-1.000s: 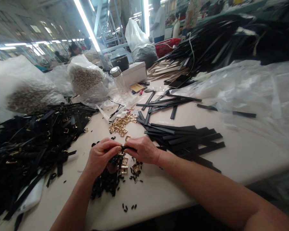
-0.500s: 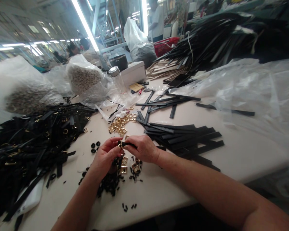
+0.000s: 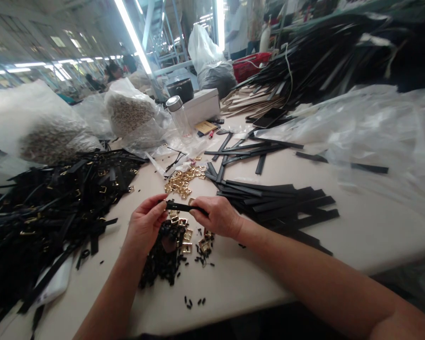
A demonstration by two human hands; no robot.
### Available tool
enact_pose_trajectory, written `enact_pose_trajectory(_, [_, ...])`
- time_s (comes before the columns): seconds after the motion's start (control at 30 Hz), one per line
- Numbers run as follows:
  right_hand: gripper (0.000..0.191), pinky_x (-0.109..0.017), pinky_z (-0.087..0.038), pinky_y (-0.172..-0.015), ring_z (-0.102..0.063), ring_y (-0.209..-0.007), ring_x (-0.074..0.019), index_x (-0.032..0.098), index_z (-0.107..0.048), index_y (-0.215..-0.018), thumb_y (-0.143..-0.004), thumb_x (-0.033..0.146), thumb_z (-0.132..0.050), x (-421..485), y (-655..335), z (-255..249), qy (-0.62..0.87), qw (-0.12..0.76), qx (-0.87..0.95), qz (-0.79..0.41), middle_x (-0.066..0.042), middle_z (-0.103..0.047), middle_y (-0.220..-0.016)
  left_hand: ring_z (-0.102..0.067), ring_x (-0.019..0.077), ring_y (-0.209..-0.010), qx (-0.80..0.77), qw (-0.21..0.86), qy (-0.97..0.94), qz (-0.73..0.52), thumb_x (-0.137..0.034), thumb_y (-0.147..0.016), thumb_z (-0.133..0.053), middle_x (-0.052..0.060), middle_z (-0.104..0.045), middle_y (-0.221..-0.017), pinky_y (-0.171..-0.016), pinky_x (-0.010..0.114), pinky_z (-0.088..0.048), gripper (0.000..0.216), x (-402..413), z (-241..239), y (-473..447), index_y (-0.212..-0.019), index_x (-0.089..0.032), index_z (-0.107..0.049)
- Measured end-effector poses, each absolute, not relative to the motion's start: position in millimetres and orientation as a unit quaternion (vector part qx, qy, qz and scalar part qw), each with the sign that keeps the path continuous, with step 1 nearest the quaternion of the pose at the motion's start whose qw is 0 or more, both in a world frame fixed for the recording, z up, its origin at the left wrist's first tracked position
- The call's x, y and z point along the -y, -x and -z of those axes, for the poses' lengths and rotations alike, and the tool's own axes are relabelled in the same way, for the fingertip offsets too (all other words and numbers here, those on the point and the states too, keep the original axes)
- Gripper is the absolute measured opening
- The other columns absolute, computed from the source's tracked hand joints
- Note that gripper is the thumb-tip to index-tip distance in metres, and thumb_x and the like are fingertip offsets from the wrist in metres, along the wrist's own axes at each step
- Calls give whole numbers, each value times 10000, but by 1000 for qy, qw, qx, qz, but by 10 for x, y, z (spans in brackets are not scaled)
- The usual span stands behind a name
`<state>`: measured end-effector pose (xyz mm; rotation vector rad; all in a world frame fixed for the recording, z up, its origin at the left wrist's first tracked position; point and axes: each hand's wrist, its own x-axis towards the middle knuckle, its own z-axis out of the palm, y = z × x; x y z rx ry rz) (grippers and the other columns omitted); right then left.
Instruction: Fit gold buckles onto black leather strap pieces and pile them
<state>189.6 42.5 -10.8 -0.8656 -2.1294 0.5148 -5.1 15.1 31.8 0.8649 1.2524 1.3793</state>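
A short black strap (image 3: 180, 207) is stretched level between my two hands above the table. My left hand (image 3: 146, 222) pinches its left end between thumb and fingers; a gold glint shows there, but the fingers mostly hide that end. Closed around the other end is my right hand (image 3: 217, 215). Just beyond the hands lies a heap of gold buckles (image 3: 180, 184). Beneath them is a mound of small black pieces (image 3: 159, 269), with a few more gold buckles (image 3: 187, 247) at its right side.
Black straps (image 3: 283, 200) fan out on the right. A tangled pile of buckled straps (image 3: 67, 189) covers the left. Behind stand a glass bottle (image 3: 180, 118), a white box (image 3: 205, 105) and plastic bags of small parts (image 3: 131, 113). Clear plastic sheeting (image 3: 382, 127) lies at right.
My hands have drawn apart, the left one moving left, so more of the strap shows between them. The gold buckle seen at the left fingertips is now mostly hidden. The view has shifted slightly.
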Motion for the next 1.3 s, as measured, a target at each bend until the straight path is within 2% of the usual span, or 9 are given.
enact_pose_trajectory(0.17, [94, -215, -402, -638, -547, -638, -121, 191, -610, -843, -882, 172, -527, -410, -1861, 111, 338, 398, 805, -280, 12, -628, -720, -566, 44, -501, -471, 612, -277, -571, -188, -637, -839, -11, -661, -660, -464, 114, -491, 293, -182, -299, 91, -915, -150, -753])
enact_pose_trajectory(0.27, [87, -214, -396, -637, -537, -644, -120, 191, -614, -863, -889, 183, -531, -389, -1856, 86, 327, 398, 801, -304, 14, -618, -726, -586, 41, -518, -458, 635, -267, -562, -167, -660, -826, -3, -687, -706, -494, 109, -510, 283, -166, -252, 59, -931, -150, -745])
enact_pose_trajectory(0.4, [195, -213, -342, -592, -500, -606, -109, 189, -615, -808, -942, 298, -525, -385, -1891, 10, 320, 366, 823, -294, 17, -594, -686, -598, 39, -532, -451, 641, -262, -563, -173, -658, -835, 0, -705, -736, -513, 107, -519, 303, -159, -221, 63, -946, -153, -741])
enact_pose_trajectory(0.53, [266, -219, -286, -553, -452, -545, -98, 191, -601, -734, -952, 323, -525, -415, -1912, -12, 365, 323, 830, -270, 32, -549, -608, -592, 34, -540, -434, 644, -251, -578, -203, -647, -849, -8, -703, -740, -514, 100, -519, 289, -159, -215, 69, -915, -162, -747])
enact_pose_trajectory(0.8, [219, -209, -336, -584, -527, -590, -101, 178, -567, -727, -938, 229, -547, -382, -1853, 54, 326, 342, 819, -325, 15, -621, -660, -659, 88, -653, -494, 619, -299, -532, -226, -586, -887, 10, -725, -791, -624, 159, -554, 348, -95, -125, -109, -886, -159, -726])
enact_pose_trajectory(1.0, [252, -200, -304, -547, -494, -551, -86, 173, -596, -715, -938, 282, -552, -376, -1853, 53, 326, 345, 801, -365, 35, -584, -595, -616, 74, -619, -490, 602, -342, -530, -263, -600, -884, -21, -676, -705, -581, 151, -505, 274, -85, -93, -153, -766, -159, -693])
enact_pose_trajectory(1.3, [221, -221, -305, -586, -516, -611, -110, 181, -650, -766, -926, 287, -542, -379, -1876, 29, 358, 327, 827, -283, -5, -642, -696, -635, 87, -654, -507, 616, -354, -488, -250, -617, -872, 22, -734, -751, -600, 149, -510, 244, -85, -83, -59, -799, -140, -753])
